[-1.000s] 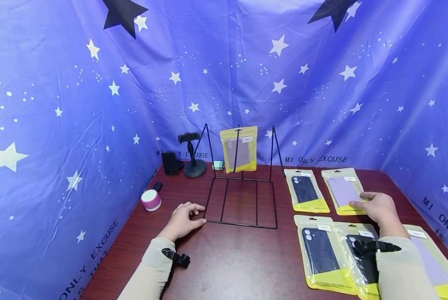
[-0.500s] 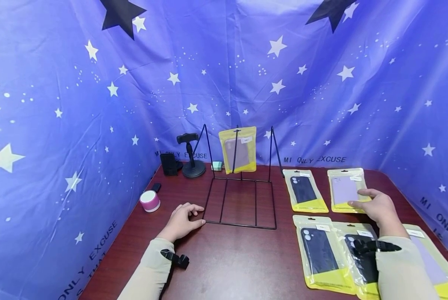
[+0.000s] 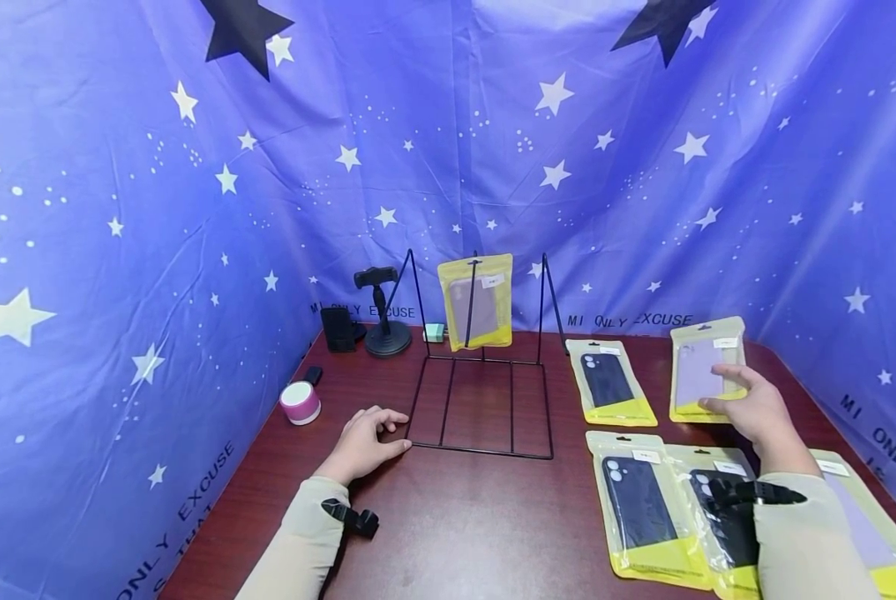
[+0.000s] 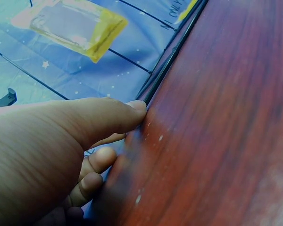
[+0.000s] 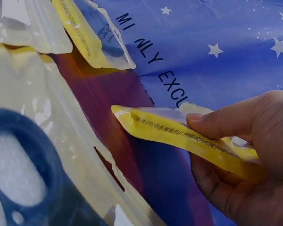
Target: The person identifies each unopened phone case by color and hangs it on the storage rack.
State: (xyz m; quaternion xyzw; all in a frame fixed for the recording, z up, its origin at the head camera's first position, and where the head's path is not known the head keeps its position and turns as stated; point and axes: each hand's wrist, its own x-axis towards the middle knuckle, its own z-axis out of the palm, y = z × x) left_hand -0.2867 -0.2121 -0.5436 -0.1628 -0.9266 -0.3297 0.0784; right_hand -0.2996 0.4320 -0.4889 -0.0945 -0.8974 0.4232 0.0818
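Observation:
My right hand (image 3: 758,410) pinches the lower right part of a clear-and-yellow pouch with a lilac phone case (image 3: 693,372), thumb on one face and fingers on the other. That pouch is tilted, top edge raised; its printed yellow bottom (image 5: 160,132) shows in the right wrist view. At the front left corner of a black wire display rack (image 3: 480,451), my left hand (image 3: 361,442) holds the frame between thumb and fingers. The left thumb (image 4: 118,115) lies against the wire in the left wrist view. Another pouch with a lilac case (image 3: 485,304) hangs on the rack's middle hook.
Several pouched phone cases lie at the right: a black one (image 3: 607,379) behind, black ones (image 3: 638,504) (image 3: 725,517) and a lilac one (image 3: 863,517) in front. A phone holder (image 3: 387,333), a black stand (image 3: 337,327) and a pink-white round item (image 3: 300,402) stand at the left.
The pouch in my right hand has shifted to the right and its top edge has risen from the table. My left hand has stayed at the rack's corner.

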